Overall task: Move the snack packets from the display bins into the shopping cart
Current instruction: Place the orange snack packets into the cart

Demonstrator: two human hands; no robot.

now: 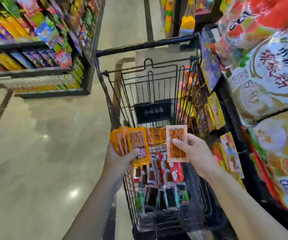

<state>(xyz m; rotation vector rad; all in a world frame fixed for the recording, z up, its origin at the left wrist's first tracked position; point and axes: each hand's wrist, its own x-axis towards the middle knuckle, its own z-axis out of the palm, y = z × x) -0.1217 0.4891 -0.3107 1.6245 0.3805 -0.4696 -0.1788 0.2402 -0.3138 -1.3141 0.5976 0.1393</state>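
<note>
Left hand (122,157) grips fanned stack (131,144), right hand (194,149) pinches single packet (177,143), both over cart (150,94). Packets likely light, thin, slick; pinch flat faces firmly.

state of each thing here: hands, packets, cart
left hand, holds a fanned stack of orange packets over the cart
right hand, pinches one pale packet, upright
shopping cart, partly filled
loose packets, lying in the cart's basket
</note>
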